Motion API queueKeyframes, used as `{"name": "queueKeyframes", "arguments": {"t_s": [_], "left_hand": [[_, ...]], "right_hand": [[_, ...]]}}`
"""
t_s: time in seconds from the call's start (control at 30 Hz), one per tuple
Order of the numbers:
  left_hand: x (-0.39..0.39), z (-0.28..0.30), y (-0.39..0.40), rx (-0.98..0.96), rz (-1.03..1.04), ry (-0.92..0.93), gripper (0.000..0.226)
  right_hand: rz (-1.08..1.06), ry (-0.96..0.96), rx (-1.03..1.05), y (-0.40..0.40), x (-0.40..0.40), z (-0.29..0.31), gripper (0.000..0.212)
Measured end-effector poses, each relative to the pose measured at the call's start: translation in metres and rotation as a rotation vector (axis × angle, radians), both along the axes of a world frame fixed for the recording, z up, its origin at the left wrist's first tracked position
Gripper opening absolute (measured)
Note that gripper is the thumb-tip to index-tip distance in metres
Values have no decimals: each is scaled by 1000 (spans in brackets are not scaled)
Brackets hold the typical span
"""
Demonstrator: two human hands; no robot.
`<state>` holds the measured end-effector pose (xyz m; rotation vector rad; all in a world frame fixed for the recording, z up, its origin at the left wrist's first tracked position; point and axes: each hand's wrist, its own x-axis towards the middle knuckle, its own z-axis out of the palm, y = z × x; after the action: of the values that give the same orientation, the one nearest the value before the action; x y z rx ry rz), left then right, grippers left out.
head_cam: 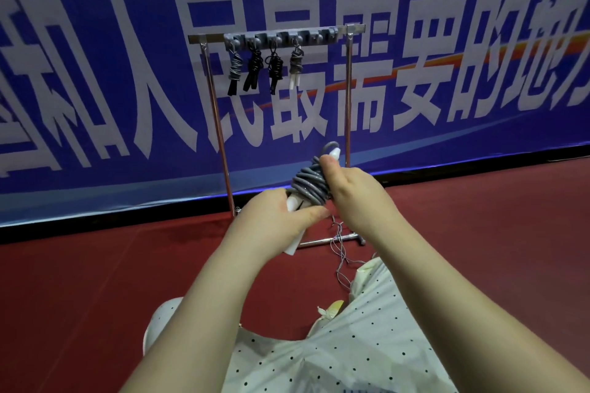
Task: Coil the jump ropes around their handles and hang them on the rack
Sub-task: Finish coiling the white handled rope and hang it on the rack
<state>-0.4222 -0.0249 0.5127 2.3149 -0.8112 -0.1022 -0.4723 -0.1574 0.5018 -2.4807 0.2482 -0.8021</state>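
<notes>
grey jump rope (308, 186) held in front of rack (277, 37), above red floor (479, 233). white handles (295, 204) gripped by left hand (281, 217); coil clamped by right hand (354, 198), thumb pressed near top loop (330, 147). four bundles (265, 68) already hung. wraps best kept pinned tight, loop left free for next empty hook (314, 38).

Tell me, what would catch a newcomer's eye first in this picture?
Most striking is the grey jump rope coiled round white handles, gripped at centre by the left hand and the right hand. Behind it stands a metal rack with four coiled ropes hanging from hooks on the left part of its top bar. A huge blue banner with large pale characters fills the background above the red floor.
</notes>
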Motion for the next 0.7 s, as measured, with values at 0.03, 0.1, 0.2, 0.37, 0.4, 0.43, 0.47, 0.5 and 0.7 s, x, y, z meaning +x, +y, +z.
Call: {"name": "queueKeyframes", "arguments": {"t_s": [0.03, 0.1, 0.2, 0.37, 0.4, 0.43, 0.47, 0.5, 0.7], "left_hand": [[-2, 2, 3, -9, -23, 18, 36], [-3, 6, 10, -190, -171, 228, 29], [-2, 4, 20, -471, -484, 905, 59], [-2, -4, 15, -478, -485, 1000, 75], [-2, -4, 14, -478, -418, 938, 71], [-2, -6, 12, -479, -368, 872, 65], [-2, -7, 11, -474, -330, 810, 61], [-4, -8, 9, -465, -298, 760, 58], [-4, -11, 6, -412, -133, 593, 76]], "right_hand": [[42, -21, 55, 2, -3, 1, 33], [69, -151, 259, 2, -9, 4, 49], [140, -239, 258, 4, -17, 9, 50], [205, -69, 234, 5, -16, 21, 50], [199, -12, 239, 4, -16, 22, 49], [191, 45, 220, 3, -16, 24, 46], [183, 94, 188, 3, -17, 24, 42], [177, 128, 155, 3, -17, 24, 40], [-13, 160, 180, 5, -13, 17, 57]]}}
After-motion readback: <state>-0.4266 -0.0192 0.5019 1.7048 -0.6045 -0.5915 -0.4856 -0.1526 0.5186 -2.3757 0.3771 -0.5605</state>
